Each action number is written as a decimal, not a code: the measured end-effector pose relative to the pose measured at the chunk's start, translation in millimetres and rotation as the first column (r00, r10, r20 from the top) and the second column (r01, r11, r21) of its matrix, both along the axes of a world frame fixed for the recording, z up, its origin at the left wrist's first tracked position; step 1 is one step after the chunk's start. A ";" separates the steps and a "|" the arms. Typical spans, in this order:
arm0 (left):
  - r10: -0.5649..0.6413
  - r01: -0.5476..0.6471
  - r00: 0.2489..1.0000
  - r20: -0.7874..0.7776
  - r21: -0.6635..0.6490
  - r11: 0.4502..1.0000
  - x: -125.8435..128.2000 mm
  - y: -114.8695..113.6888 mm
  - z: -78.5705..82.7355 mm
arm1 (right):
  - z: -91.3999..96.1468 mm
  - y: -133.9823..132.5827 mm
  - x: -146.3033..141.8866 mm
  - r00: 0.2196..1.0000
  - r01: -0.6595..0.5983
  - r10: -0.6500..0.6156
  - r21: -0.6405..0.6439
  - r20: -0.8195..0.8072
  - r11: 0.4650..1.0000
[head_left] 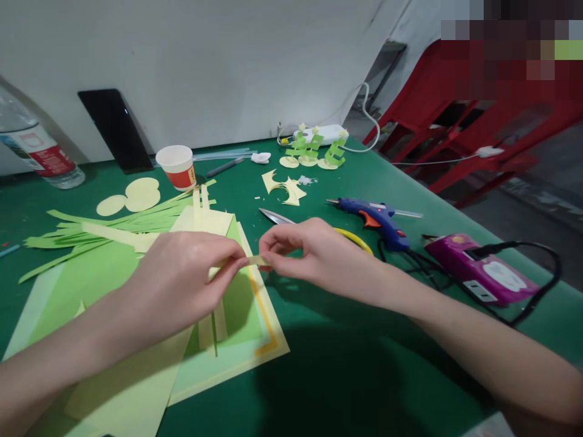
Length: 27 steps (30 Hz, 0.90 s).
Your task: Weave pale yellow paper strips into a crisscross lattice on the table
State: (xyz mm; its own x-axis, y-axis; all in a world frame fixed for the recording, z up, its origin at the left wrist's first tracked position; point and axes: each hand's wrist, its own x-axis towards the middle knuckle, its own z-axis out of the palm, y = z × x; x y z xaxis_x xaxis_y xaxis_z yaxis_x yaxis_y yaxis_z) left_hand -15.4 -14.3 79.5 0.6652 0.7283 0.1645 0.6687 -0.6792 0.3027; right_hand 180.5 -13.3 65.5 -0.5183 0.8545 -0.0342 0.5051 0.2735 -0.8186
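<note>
Pinched between both hands is a small pale yellow paper strip [254, 261]. My left hand [189, 267] has thumb and forefinger closed on its left end, and my right hand [300, 249] closes on the right end. Below the left hand lie stacked sheets of green and pale yellow paper [132, 388], with narrow cut strips on top. Green paper strips [68, 233] fan out to the left. Scissors [276, 216] with a yellow handle lie behind the right hand, which partly hides them.
A paper cup [175, 167], a phone [116, 130] and a bottle [43, 145] stand at the back left. Finished paper pieces [314, 149] stand near a white power strip [325, 135]. At right lie a blue glue gun [376, 218] and a purple socket box [483, 270] with cables.
</note>
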 end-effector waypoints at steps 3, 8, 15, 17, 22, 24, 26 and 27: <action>0.063 -0.062 0.997 0.039 -0.009 0.998 -7.1 4.6 12.1 | 2.6 8.5 11.8 0.998 0.051 -0.052 -0.030 -0.035 0.998; 0.118 -0.119 0.989 0.085 0.015 0.993 -11.1 10.5 19.4 | 13.1 20.4 31.4 0.992 0.125 -0.124 -0.019 0.025 0.992; 0.123 -0.124 0.991 0.054 0.024 0.992 -10.2 10.7 16.4 | 20.0 26.5 46.5 0.941 0.118 -0.141 0.092 0.308 0.989; 0.143 -0.149 0.985 0.093 0.060 0.987 -12.6 12.5 19.4 | 21.5 29.5 52.9 0.910 0.175 -0.227 0.174 0.347 0.969; 0.117 -0.115 0.981 0.152 -0.021 0.993 -8.1 13.0 15.5 | 22.5 19.1 42.9 0.920 0.267 -0.379 0.557 0.095 0.787; 0.061 -0.054 0.985 0.159 -0.050 0.997 -2.4 10.0 8.1 | 20.6 8.0 29.4 0.966 0.130 -0.241 0.640 0.088 0.757; 0.025 -0.017 0.987 0.156 -0.058 0.998 1.9 6.9 1.7 | 18.5 -1.1 18.5 0.977 -0.005 -0.129 0.631 0.167 0.776; 0.017 -0.008 0.988 0.152 -0.060 0.998 3.0 5.9 -0.2 | 17.8 -3.7 15.3 0.973 -0.056 -0.092 0.606 0.211 0.793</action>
State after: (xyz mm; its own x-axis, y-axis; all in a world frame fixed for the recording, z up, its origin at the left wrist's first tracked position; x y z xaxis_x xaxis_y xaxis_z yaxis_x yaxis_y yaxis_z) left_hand -12.4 -8.4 79.3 0.6265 0.7477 0.2202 0.6199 -0.6492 0.4408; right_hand 195.8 -17.0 83.3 -0.5449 0.7461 0.3826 0.6584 0.6633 -0.3557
